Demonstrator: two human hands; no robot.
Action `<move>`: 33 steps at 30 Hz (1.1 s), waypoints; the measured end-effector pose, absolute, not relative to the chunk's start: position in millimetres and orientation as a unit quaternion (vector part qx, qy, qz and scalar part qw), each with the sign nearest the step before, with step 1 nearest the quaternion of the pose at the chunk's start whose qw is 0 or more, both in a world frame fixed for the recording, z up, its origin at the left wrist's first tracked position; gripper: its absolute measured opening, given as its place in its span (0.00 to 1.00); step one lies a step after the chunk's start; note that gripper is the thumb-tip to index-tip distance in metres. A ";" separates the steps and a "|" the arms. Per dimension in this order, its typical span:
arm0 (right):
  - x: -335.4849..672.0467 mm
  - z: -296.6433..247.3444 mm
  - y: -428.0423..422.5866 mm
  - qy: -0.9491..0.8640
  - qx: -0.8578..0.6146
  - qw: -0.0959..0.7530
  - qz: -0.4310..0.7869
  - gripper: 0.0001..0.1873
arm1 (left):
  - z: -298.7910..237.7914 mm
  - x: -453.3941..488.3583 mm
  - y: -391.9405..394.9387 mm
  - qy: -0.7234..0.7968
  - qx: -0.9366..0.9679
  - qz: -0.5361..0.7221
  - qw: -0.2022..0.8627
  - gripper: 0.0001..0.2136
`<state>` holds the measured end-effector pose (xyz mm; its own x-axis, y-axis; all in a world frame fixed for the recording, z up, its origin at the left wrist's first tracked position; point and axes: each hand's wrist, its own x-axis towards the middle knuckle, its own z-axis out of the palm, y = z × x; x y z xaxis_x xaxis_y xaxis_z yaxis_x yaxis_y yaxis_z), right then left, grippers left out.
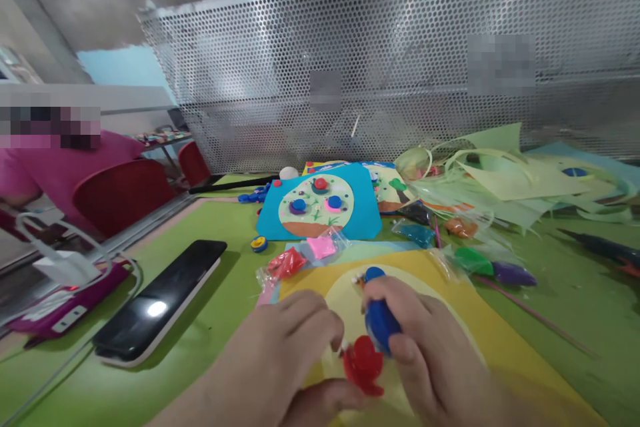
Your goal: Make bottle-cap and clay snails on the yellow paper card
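My right hand is closed around a blue lump, which looks like modelling clay. Curled fingers of my left hand are at a red clay piece, with the thumb along its lower side. Below both hands lies a yellow sheet bearing a pale round paper. Just beyond my right fingers, another blue piece shows on the pale round, with a small brown and white bit beside it. My palms are hidden from view.
Bagged red clay and pink clay lie ahead, before a decorated blue card. A phone and power strip are left. Paper strips and green clay are right. A person in pink sits left.
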<state>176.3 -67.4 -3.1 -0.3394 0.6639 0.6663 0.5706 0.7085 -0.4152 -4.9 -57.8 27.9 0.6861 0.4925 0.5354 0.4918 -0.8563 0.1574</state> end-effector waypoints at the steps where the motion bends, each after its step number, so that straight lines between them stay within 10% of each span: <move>1: 177.3 -2.1 -67.5 -0.816 -0.377 0.438 0.030 0.28 | 27.5 -5.6 -58.5 0.287 0.906 0.306 0.051 0.19; 11: 165.7 6.1 -68.4 -0.837 -0.357 0.381 -0.163 0.32 | 12.1 0.3 -61.9 0.334 0.889 0.264 0.170 0.07; 21: 161.3 -4.0 -67.3 -0.734 -0.490 0.369 0.292 0.09 | 2.5 4.5 -50.9 0.337 0.916 0.189 -0.107 0.09; 33: 158.1 -13.9 -69.4 -0.760 -0.459 0.394 0.239 0.09 | -0.1 7.3 -56.9 0.374 0.895 0.244 0.009 0.08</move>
